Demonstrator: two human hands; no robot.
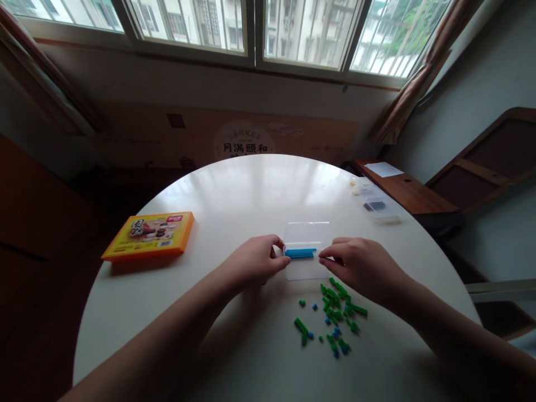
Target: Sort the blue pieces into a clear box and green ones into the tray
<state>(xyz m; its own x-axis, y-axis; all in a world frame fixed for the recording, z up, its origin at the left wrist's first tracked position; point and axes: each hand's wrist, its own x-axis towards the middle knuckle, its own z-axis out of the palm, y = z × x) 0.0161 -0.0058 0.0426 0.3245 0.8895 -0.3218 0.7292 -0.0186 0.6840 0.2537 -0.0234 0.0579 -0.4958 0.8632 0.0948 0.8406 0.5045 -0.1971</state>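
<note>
A short bar of blue toy building bricks [300, 253] is in front of me, over a clear plastic case [307, 230] with its lid laid open. My left hand [260, 258] pinches the bar's left end between thumb and fingers. Just past the bar's right end is my right hand [358, 258], its thumb and fingertips brought together. Whatever those fingertips hold, if anything, is too small to tell. Nearer to me lies a loose heap of green bricks [333, 301], with several small blue bricks [336, 332] among them.
At the left of the round white table [234, 195] lies an orange and yellow box [151, 234]. Clear plastic boxes [379, 207] with small dark and yellow things stand at the right edge. Beyond is a wooden desk [414, 192] with a paper [384, 169] on it.
</note>
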